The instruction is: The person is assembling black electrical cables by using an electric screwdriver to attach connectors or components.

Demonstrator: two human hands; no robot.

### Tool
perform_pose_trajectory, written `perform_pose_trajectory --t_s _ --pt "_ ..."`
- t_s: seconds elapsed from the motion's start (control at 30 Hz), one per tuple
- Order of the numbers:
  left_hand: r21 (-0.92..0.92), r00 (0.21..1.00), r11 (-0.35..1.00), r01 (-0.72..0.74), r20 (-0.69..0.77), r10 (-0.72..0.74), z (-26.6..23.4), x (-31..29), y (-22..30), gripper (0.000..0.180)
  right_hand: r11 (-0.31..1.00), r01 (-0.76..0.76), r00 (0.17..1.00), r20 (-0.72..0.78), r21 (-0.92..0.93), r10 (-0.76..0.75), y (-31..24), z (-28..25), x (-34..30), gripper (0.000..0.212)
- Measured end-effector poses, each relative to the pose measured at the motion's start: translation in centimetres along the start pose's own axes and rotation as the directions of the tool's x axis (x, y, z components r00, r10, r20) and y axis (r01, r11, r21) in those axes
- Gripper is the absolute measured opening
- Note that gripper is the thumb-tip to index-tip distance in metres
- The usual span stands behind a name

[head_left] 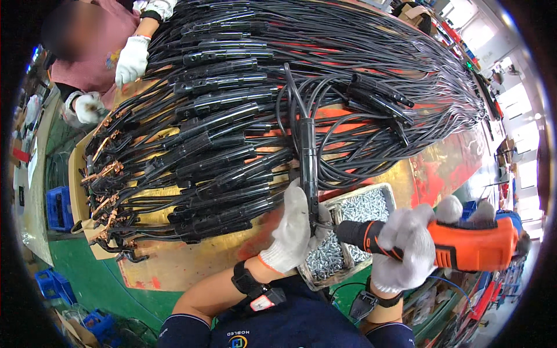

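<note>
The person's left hand (296, 226), in a white glove, pinches the lower end of a black handle (308, 156), fingers closed about it; the handle stands up the picture, over the edge of the table (447, 168), its cable looping away at the top; the right hand (406, 246), gloved too, wraps firmly round an orange power driver (473, 246), its dark nose pointing left at the handle's lower end; whether the two touch, I cannot tell; just beneath sits a divided tray (332, 282) of silvery screws (325, 258); rows of black cables (360, 46) cover the table beyond; across it, at upper left, a co-worker (113, 35) in pink reaches a gloved hand (132, 60) to the cables.
</note>
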State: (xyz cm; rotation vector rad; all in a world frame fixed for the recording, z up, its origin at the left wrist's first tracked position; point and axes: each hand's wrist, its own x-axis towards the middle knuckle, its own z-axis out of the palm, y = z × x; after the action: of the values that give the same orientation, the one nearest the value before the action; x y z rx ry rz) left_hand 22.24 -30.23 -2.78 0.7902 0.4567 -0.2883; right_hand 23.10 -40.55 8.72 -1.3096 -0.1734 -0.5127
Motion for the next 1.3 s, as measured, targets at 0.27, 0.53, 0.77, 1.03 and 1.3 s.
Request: perform_pose_trajectory --t_s 0.27,0.53,0.77,1.03,1.3 --pt "0.06 0.993 0.997 -0.042 -0.104 0.048 0.4 0.1 -0.9 0.066 0.958 -0.078 0.984 -0.133 0.278 0.119 -0.3 -2.4 1.2 0.051" --pt "-0.023 0.987 1.0 -0.015 -0.162 0.011 0.7 -0.1 -0.5 0.039 0.97 0.241 0.945 -0.232 0.024 -0.229 0.2 -10.0 2.1 0.092" --pt "0.114 0.996 0.992 -0.049 -0.071 0.057 1.7 -0.5 0.4 0.022 0.981 0.127 0.959 -0.269 0.146 -0.084 1.9 -11.0 0.4 0.084" --pt "0.074 0.993 0.994 -0.082 -0.075 0.088 1.7 -0.6 0.1 0.026 0.991 0.061 0.957 -0.291 0.12 -0.024 2.5 -9.8 -0.8 0.06" --pt "0.026 0.996 0.998 -0.053 -0.076 0.055 1.4 -0.3 0.0 0.05 0.99 0.106 0.964 -0.255 0.098 -0.078 1.2 -9.6 -0.8 0.075"
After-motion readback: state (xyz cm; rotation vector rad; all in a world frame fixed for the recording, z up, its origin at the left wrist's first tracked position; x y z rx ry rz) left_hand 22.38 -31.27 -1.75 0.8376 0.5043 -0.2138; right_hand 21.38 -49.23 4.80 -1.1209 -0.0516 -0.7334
